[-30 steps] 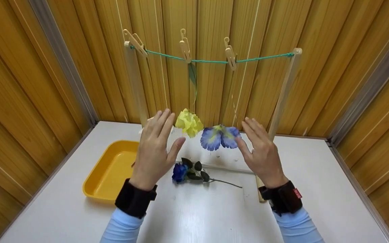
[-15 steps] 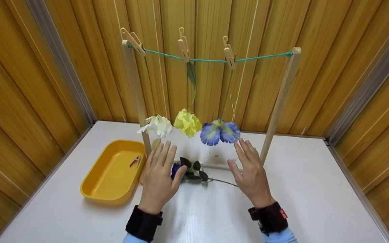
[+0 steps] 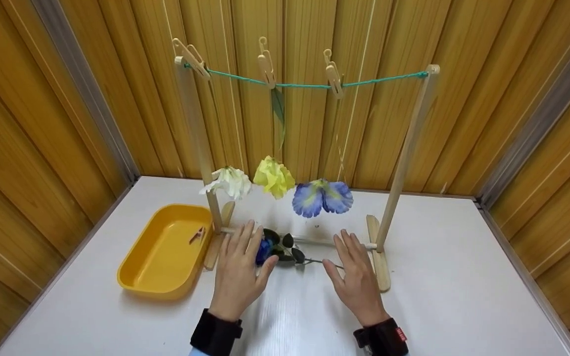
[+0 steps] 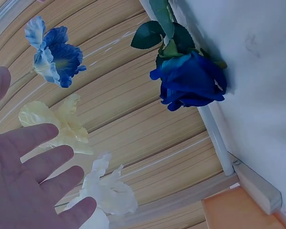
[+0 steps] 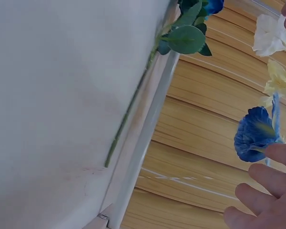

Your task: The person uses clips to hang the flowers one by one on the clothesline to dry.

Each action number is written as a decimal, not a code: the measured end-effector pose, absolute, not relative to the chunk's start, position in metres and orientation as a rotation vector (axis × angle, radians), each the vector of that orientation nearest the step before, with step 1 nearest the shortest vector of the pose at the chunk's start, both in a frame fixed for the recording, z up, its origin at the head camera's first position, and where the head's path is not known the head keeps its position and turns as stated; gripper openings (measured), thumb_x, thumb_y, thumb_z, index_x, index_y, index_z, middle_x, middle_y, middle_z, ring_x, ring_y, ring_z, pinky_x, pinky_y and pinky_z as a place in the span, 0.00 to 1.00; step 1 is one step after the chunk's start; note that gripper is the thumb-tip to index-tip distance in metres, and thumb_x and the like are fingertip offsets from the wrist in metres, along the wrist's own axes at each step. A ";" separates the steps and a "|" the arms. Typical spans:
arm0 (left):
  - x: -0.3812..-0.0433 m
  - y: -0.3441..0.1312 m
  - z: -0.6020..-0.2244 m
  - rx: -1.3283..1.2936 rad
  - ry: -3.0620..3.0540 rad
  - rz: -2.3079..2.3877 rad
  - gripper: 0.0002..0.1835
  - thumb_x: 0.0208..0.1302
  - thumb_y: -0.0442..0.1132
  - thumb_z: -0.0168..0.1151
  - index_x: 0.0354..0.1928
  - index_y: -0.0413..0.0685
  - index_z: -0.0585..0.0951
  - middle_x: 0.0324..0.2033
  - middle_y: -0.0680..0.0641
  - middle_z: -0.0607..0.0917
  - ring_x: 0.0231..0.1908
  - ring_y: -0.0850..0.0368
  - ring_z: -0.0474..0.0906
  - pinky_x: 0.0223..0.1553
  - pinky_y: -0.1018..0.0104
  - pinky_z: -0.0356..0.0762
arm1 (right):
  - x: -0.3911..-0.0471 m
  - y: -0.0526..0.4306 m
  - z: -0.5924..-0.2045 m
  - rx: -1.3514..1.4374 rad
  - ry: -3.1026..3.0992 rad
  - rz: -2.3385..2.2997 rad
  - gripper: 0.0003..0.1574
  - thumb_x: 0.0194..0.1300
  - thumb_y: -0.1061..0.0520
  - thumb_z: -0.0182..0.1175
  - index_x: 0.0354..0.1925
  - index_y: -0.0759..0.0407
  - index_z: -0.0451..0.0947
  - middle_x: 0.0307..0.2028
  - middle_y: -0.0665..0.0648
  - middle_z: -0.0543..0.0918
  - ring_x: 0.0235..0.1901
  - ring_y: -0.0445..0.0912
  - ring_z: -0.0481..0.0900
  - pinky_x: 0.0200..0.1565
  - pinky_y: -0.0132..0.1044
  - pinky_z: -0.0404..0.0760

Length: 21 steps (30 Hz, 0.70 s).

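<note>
A blue artificial rose (image 4: 193, 81) with dark green leaves lies on the white table between my hands, its stem (image 5: 131, 107) pointing right. My left hand (image 3: 238, 277), fingers straight, is held close to the bloom and overlaps its edge in the head view. On the other side my right hand (image 3: 356, 279) is spread near the stem's end; neither hand holds anything. Beyond them a white flower (image 3: 229, 183), a yellow flower (image 3: 274, 177) and a blue-violet flower (image 3: 322, 198) hang upside down from a green cord (image 3: 305, 86), each under a beige clothespin (image 3: 266, 68).
The cord runs between two wooden posts (image 3: 403, 163) joined low down by a pale crossbar (image 3: 314, 241), standing on wooden feet (image 3: 379, 262). A yellow tray (image 3: 159, 262) at the left contains a small brownish clothespin (image 3: 197, 236). Wood-patterned panels (image 3: 309, 39) close in the back and sides.
Both hands have come back and down from beside the hanging flowers to the rose, drawing slightly closer together. The white flower, earlier behind my left hand, now shows.
</note>
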<state>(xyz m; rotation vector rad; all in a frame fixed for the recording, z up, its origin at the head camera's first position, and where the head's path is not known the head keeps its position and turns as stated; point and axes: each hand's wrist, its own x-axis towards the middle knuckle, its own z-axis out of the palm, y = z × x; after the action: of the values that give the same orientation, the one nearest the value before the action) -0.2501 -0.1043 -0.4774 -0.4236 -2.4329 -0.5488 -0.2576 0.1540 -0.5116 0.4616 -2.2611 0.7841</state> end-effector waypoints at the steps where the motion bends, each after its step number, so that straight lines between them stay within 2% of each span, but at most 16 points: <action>1: -0.250 -0.104 -0.478 -0.420 -2.438 -0.554 0.36 0.73 0.58 0.60 0.74 0.44 0.71 0.75 0.40 0.68 0.76 0.41 0.61 0.76 0.38 0.51 | -0.257 0.153 -0.513 0.458 -2.271 0.789 0.36 0.66 0.57 0.69 0.68 0.71 0.73 0.69 0.70 0.73 0.70 0.68 0.67 0.67 0.68 0.63; 12: -0.253 -0.111 -0.480 -0.405 -2.406 -0.597 0.34 0.73 0.57 0.60 0.72 0.42 0.74 0.73 0.38 0.71 0.73 0.39 0.64 0.74 0.35 0.54 | -0.253 0.141 -0.518 0.461 -2.377 0.882 0.37 0.73 0.51 0.64 0.71 0.71 0.69 0.72 0.69 0.70 0.73 0.64 0.64 0.69 0.61 0.67; 21: -0.254 -0.118 -0.474 -0.336 -2.400 -0.630 0.31 0.75 0.50 0.60 0.71 0.37 0.74 0.71 0.34 0.73 0.72 0.37 0.66 0.74 0.38 0.58 | -0.254 0.121 -0.517 0.568 -2.367 0.988 0.36 0.74 0.52 0.63 0.72 0.69 0.69 0.71 0.68 0.71 0.70 0.64 0.70 0.66 0.60 0.71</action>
<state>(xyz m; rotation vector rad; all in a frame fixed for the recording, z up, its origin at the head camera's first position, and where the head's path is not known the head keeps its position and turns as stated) -0.2544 -0.1181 -0.4735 -0.3358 -2.3996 -0.6304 -0.2535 0.1214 -0.5173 0.5678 -2.3667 0.9881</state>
